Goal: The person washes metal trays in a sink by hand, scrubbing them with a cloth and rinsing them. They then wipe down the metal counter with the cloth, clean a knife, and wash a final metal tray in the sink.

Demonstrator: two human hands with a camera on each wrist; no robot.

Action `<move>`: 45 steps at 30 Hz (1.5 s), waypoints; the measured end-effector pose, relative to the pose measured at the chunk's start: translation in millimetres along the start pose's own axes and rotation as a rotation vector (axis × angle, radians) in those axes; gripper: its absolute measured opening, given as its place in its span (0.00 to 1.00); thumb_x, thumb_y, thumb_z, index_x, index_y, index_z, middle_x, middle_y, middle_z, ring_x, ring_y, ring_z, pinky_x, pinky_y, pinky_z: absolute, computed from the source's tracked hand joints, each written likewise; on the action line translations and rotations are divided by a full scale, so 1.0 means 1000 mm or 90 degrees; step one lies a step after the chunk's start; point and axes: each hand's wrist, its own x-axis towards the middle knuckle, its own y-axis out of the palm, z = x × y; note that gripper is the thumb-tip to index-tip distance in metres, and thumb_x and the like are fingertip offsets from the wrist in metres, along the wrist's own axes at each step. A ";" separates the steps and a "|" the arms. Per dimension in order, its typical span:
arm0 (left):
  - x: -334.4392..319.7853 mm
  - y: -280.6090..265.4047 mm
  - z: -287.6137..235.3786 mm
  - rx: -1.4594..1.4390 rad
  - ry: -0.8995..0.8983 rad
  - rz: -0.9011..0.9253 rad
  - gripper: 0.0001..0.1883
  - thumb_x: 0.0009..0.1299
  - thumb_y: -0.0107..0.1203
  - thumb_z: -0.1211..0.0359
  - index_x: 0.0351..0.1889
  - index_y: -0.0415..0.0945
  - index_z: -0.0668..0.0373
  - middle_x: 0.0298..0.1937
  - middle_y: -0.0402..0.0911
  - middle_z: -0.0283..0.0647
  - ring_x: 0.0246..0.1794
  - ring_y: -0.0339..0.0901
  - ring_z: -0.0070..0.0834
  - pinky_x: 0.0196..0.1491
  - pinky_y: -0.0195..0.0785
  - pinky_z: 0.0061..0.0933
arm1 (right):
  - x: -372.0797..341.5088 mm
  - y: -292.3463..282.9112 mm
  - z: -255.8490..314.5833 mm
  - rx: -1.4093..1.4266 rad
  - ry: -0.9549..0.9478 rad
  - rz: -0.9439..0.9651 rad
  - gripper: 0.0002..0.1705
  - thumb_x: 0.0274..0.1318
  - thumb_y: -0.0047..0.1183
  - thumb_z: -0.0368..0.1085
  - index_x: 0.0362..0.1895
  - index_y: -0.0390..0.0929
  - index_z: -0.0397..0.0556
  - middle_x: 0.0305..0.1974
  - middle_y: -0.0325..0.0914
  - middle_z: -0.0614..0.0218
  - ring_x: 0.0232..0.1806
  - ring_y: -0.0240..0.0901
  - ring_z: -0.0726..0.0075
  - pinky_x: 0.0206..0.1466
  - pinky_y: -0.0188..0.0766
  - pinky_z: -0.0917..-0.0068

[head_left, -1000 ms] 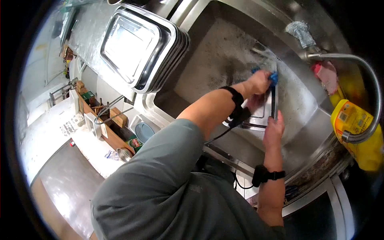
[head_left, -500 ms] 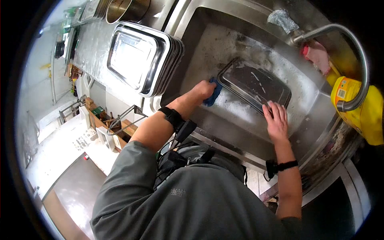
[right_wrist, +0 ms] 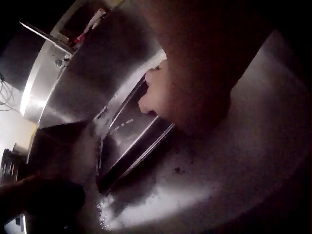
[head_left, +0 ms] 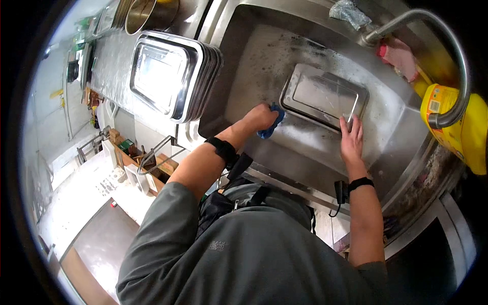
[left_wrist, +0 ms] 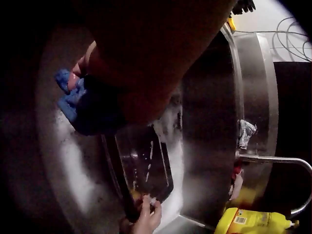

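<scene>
A blue cloth (head_left: 270,122) is gripped in my left hand (head_left: 260,117), just left of a metal tray (head_left: 325,96) in the sink. The left wrist view shows the same cloth (left_wrist: 80,105) bunched under the fingers. The rectangular tray appears to lie bottom side up, with pale streaks of suds on it. My right hand (head_left: 352,142) rests its extended fingers on the tray's near right edge; the thumb's hold is unclear. In the right wrist view the fingertips of my right hand (right_wrist: 156,92) touch the tray (right_wrist: 129,136).
Foamy water covers part of the sink floor (head_left: 254,66). Stacked metal trays (head_left: 203,81) stand left of the sink, below a metal pot (head_left: 152,18). A curved faucet (head_left: 450,46), silvery scrubber (head_left: 351,13), pink cloth (head_left: 399,58) and yellow bottle (head_left: 450,122) line the right side.
My left hand has moved left off the tray with the blue cloth. The tray, earlier held raised, has been lowered and turned over. My right hand has shifted along its edge, its fingers straighter.
</scene>
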 end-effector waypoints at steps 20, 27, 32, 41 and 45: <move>-0.037 0.017 -0.021 -0.201 0.072 -0.063 0.22 0.68 0.50 0.58 0.52 0.73 0.66 0.37 0.81 0.50 0.37 0.80 0.35 0.42 0.71 0.35 | 0.056 0.008 0.000 0.680 0.380 0.007 0.44 0.48 0.64 0.43 0.63 0.57 0.32 0.51 0.73 0.50 0.50 0.70 0.56 0.56 0.64 0.64; -0.042 0.032 -0.070 -0.207 0.401 -0.103 0.16 0.68 0.52 0.67 0.51 0.72 0.66 0.48 0.74 0.53 0.48 0.74 0.44 0.51 0.67 0.37 | 0.033 -0.034 0.020 1.030 0.327 -0.124 0.17 0.62 0.51 0.38 0.49 0.70 0.38 0.41 0.73 0.69 0.40 0.66 0.76 0.45 0.64 0.77; -0.044 0.053 -0.119 -0.224 0.587 -0.255 0.21 0.65 0.56 0.69 0.56 0.71 0.63 0.53 0.70 0.53 0.53 0.69 0.51 0.55 0.64 0.42 | 0.020 -0.053 0.042 0.897 0.301 -0.160 0.14 0.68 0.41 0.39 0.43 0.74 0.41 0.34 0.73 0.71 0.36 0.65 0.78 0.40 0.64 0.76; 0.008 0.015 -0.094 -0.350 0.197 -0.374 0.17 0.69 0.49 0.63 0.48 0.72 0.67 0.47 0.74 0.58 0.50 0.70 0.56 0.54 0.63 0.46 | -0.018 -0.165 0.032 0.475 0.174 -0.123 0.19 0.66 0.43 0.42 0.39 0.74 0.35 0.35 0.75 0.54 0.35 0.68 0.59 0.41 0.64 0.67; 0.005 0.003 -0.041 -0.331 0.158 -0.300 0.18 0.69 0.47 0.60 0.45 0.74 0.66 0.45 0.77 0.59 0.48 0.73 0.55 0.51 0.67 0.47 | -0.021 -0.193 0.041 0.555 0.101 -0.072 0.15 0.66 0.46 0.39 0.32 0.72 0.38 0.26 0.71 0.67 0.28 0.63 0.75 0.33 0.61 0.74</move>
